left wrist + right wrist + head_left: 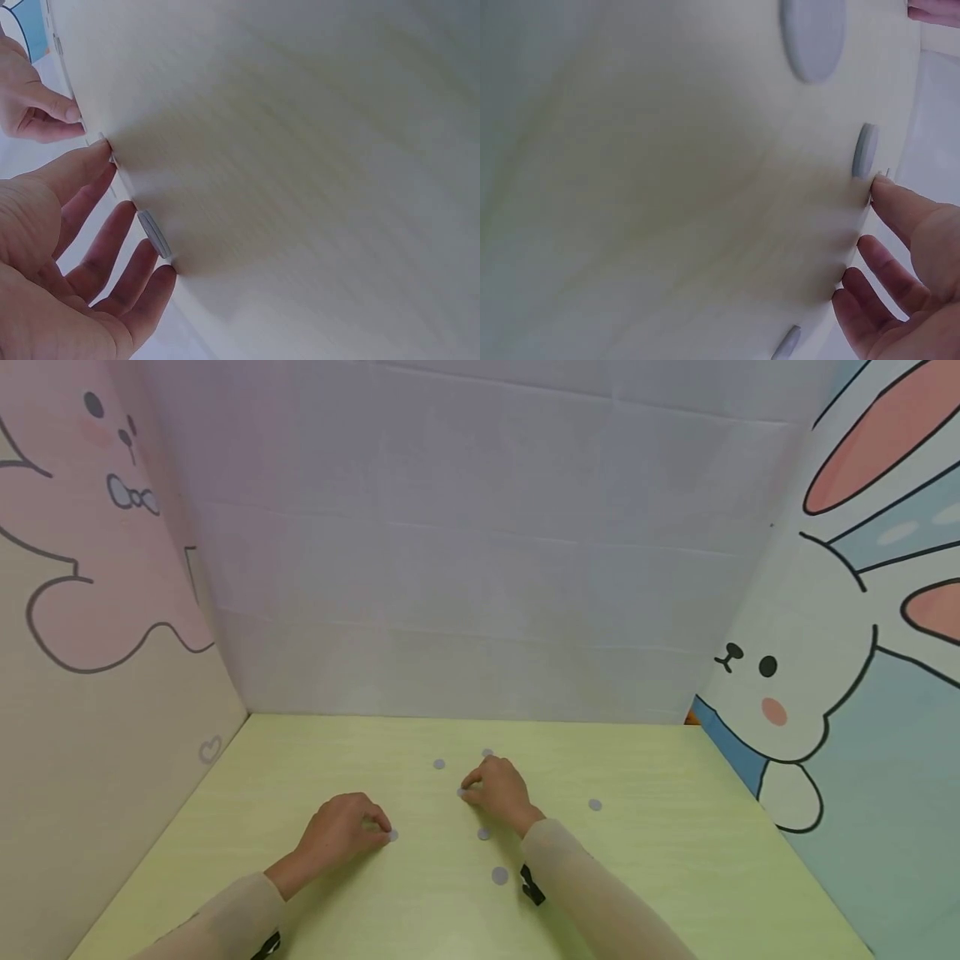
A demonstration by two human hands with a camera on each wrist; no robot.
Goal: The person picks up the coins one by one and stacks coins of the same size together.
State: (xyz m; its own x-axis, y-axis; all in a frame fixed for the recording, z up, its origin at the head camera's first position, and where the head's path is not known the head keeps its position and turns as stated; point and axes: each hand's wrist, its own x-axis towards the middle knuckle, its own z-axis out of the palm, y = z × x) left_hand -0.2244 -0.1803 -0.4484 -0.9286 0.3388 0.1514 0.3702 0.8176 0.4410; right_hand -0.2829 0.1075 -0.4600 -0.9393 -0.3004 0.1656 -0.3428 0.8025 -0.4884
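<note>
Left of the table's middle, my left hand [339,831] has its thumb and forefinger at the edges of a small flat grey disc [393,835], pinching it at the tabletop. Under the other fingers of that hand, the left wrist view shows a second, thicker grey disc [154,234], hidden in the head view. Farther forward, my right hand [501,792] pinches another grey disc [461,792] between thumb and forefinger, low against the table. In the right wrist view its thumb [900,202] covers most of that disc, while the remaining fingertips rest on the surface.
More grey discs lie around the right hand: one behind [438,764], one just past the knuckles [487,752], one nearer [483,834], one in front [499,876] and one at right [595,805]. The pale yellow table [315,752] meets a white back sheet [465,568] and printed side walls.
</note>
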